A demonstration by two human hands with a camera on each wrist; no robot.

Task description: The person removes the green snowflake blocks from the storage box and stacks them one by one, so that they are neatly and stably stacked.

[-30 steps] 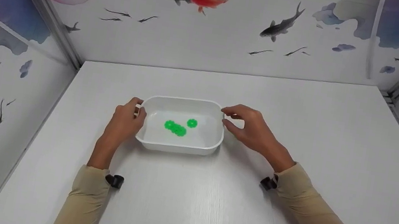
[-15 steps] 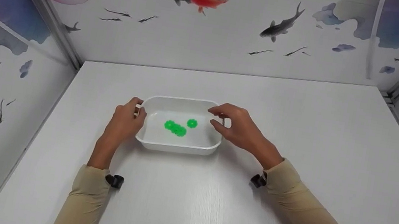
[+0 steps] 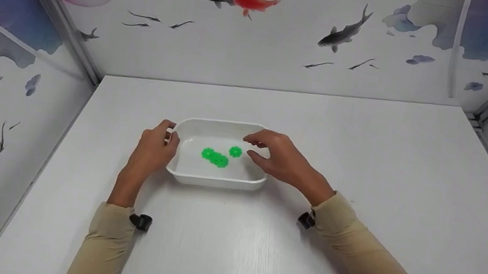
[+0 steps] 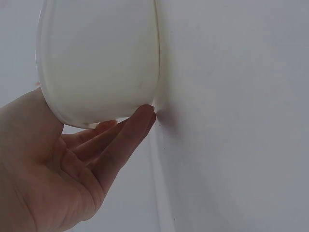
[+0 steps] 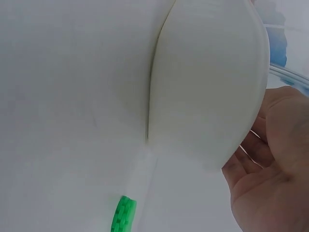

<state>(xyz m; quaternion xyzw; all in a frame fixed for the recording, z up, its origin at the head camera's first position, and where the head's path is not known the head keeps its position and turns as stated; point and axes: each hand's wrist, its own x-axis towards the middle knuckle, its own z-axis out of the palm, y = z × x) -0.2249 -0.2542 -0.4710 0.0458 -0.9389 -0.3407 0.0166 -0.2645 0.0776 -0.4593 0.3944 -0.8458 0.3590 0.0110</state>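
A white oblong tub [image 3: 217, 183] stands on the table with green flower-shaped discs inside. Several of the discs are bunched in a clump [image 3: 215, 157], and a single disc [image 3: 235, 152] lies a little apart to the right. My left hand [image 3: 151, 148] grips the tub's left end, thumb at the rim and fingers against the outer wall in the left wrist view. Over the tub's right end reaches my right hand [image 3: 283, 159], thumb and fingers apart with nothing between them, fingertips close to the single disc. In the right wrist view the tub's wall [image 5: 207, 87] partly hides its fingers.
The white table [image 3: 217, 245] extends around the tub to a back wall [image 3: 256, 60] printed with fish. At the bottom of the right wrist view shows a green ridged piece [image 5: 123, 215]. Small black cameras [image 3: 141, 222] sit at both wrists.
My right hand has moved left from the tub's right rim to over its inside, near the single disc. My left hand, the tub and the discs have stayed put.
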